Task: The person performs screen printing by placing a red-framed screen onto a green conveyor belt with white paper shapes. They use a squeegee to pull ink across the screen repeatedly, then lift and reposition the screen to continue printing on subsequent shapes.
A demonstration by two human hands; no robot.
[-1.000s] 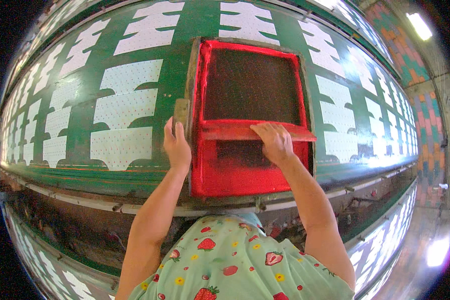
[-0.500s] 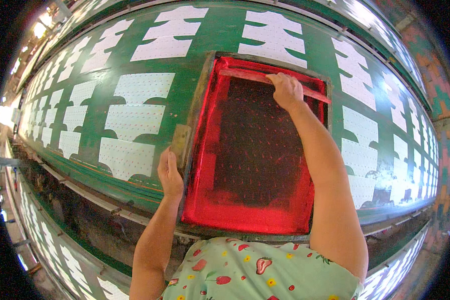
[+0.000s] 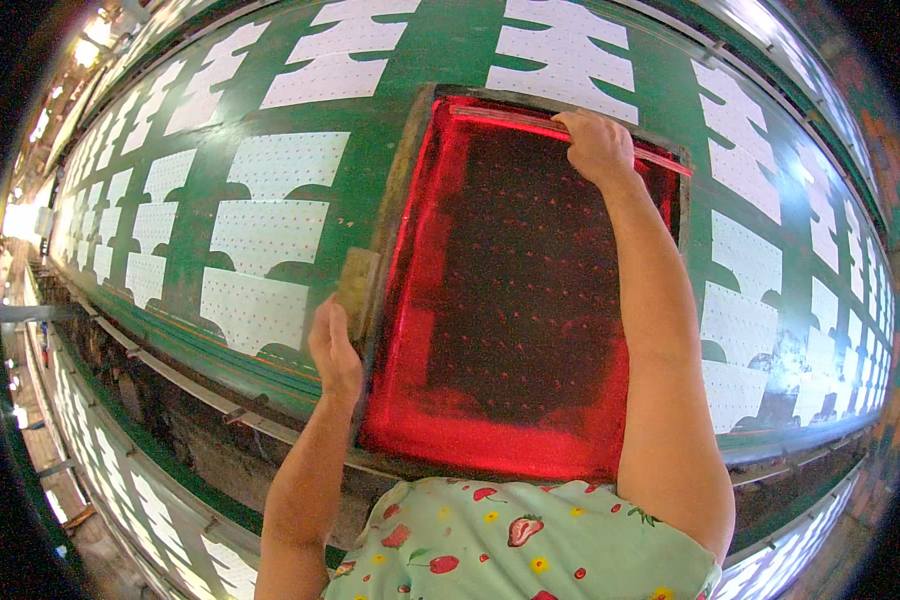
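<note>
A silk-screen printing frame [image 3: 378,300] lies in front of me, its mesh [image 3: 530,290] dark in the middle and wet with red ink round the borders. My right hand [image 3: 600,148] reaches to the far end and grips a long squeegee [image 3: 660,158], which spans nearly the whole width of the screen. The squeegee rests just inside the far rim, smeared with red. On the frame's left side is a wooden block [image 3: 358,278]. My left hand [image 3: 336,352] is closed at its near end, against the frame's edge; the fingertips are partly hidden.
The frame lies on a long green printing table [image 3: 185,215]. Rows of white cut fabric pieces [image 3: 270,235] with small printed dots lie on both sides and beyond it. A rail [image 3: 260,425] runs along the near edge. Other tables with white pieces stand nearer and farther off.
My right hand and the squeegee have moved slightly farther away and to the right, closer to the far rim. The left hand stays by the wooden block. The view has shifted a little.
</note>
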